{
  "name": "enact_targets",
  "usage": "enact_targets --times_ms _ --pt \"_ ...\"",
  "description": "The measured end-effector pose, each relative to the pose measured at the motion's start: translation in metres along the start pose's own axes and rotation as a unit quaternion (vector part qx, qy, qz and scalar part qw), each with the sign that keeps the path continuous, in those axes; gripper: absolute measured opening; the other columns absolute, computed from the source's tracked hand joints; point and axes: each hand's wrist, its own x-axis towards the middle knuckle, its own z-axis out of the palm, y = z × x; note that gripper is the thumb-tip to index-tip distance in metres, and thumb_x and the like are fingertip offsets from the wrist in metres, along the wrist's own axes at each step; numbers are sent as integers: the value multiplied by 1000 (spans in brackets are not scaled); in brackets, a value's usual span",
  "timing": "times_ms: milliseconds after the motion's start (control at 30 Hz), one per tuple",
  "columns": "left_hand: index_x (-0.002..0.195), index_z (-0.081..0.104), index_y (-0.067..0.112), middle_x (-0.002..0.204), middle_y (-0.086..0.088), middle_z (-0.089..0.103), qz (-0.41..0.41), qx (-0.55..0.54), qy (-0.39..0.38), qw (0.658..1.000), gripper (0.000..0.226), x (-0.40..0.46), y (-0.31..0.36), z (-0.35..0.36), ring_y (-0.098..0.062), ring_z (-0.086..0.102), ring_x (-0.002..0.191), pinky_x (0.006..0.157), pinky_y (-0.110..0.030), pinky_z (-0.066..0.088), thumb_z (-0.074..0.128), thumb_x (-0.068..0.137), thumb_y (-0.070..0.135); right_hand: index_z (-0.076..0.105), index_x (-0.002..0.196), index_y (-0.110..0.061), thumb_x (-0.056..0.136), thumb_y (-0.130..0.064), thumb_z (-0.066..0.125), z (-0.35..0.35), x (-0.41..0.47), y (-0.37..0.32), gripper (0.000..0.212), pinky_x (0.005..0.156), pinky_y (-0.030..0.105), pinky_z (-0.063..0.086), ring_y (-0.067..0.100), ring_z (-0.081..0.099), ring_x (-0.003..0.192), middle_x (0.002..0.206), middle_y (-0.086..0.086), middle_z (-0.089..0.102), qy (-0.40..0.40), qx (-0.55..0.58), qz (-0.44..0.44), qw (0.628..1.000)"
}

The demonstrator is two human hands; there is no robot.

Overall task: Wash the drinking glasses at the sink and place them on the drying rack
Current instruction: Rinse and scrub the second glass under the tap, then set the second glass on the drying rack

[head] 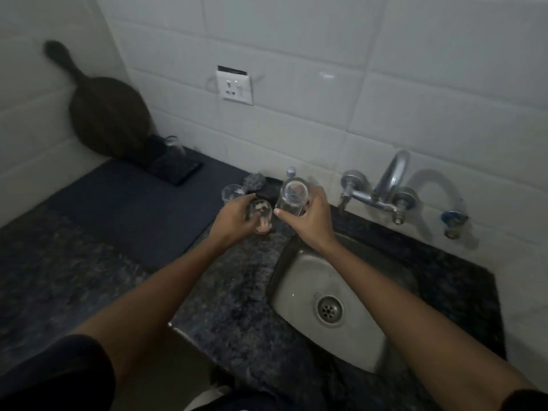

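My left hand [232,219] grips a short clear glass [261,216] on the dark granite counter, just left of the sink [299,274]. My right hand [310,216] grips a taller clear glass [292,197], held above the counter at the sink's back left corner. A third clear glass [232,192] stands on the counter behind my left hand. The steel sink basin holds nothing but its drain [329,310]. An upturned glass [173,151] sits on a dark tray [178,170] at the back left.
A chrome tap [385,185] juts from the tiled wall over the sink, with a hose [433,185] to its right. A scrubber [254,180] and small bottle [291,172] stand behind the glasses. A dark mat [133,209] covers the counter. A round board [106,114] leans in the corner.
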Motion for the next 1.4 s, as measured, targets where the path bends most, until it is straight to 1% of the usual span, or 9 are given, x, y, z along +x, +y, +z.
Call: enact_targets --times_ms 67,267,400,567,667,800,967,1100,1400 --pt "143 58 11 137 -12 66 -27 14 18 999 55 4 -29 -22 -30 63 123 98 -41 52 66 95 36 60 120 -32 67 -43 95 34 17 -8 64 94 51 57 20 67 111 117 2 65 -18 25 3 1000" --pt "152 47 12 153 -9 53 -103 30 35 994 66 26 -139 -70 -27 50 140 114 -43 43 65 96 41 56 104 -50 64 -48 94 149 68 -27 56 92 46 57 18 66 106 114 1 66 -53 36 19 998" --pt "155 42 10 156 -11 49 -145 43 23 988 68 52 -216 -92 -28 46 143 115 -43 41 63 98 41 58 115 -36 64 -41 98 238 116 -33 64 94 42 57 16 67 107 117 0 68 -88 37 42 995" --pt "156 38 5 160 -15 43 -191 60 -19 980 73 86 -311 -108 -31 40 147 116 -44 40 63 96 39 58 114 -26 66 -28 99 344 175 -34 63 84 18 53 13 67 101 114 -2 69 -126 25 69 989" --pt "156 38 4 160 -18 41 -204 78 -64 974 77 104 -359 -110 -33 38 148 116 -45 40 66 94 42 58 110 -27 63 -25 99 397 208 -32 61 82 19 53 10 67 96 108 -6 69 -136 9 73 988" --pt "159 30 5 165 -19 30 -200 129 -103 966 88 128 -409 -107 -34 26 154 124 -44 27 61 94 56 60 111 -18 62 -21 100 453 241 -18 63 77 -1 40 6 61 95 105 -9 65 -159 -15 71 985" --pt "164 7 7 172 -17 4 -211 176 -148 950 103 157 -446 -103 -34 3 159 129 -48 6 40 94 75 61 119 -13 63 -24 101 492 269 10 70 91 20 51 9 62 103 110 -7 66 -179 -58 92 978" --pt "164 -1 6 172 -19 -5 -213 193 -146 947 104 160 -458 -87 -34 -8 159 128 -51 -3 22 94 80 60 120 -18 63 -25 101 509 272 27 71 90 21 49 6 61 103 110 -11 65 -192 -79 95 973" --pt "164 3 4 172 -19 1 -186 230 -82 952 97 150 -463 -67 -33 -6 159 128 -53 2 18 99 75 62 127 -15 59 -27 102 523 264 40 80 96 23 49 9 57 108 122 2 62 -162 -120 86 976"
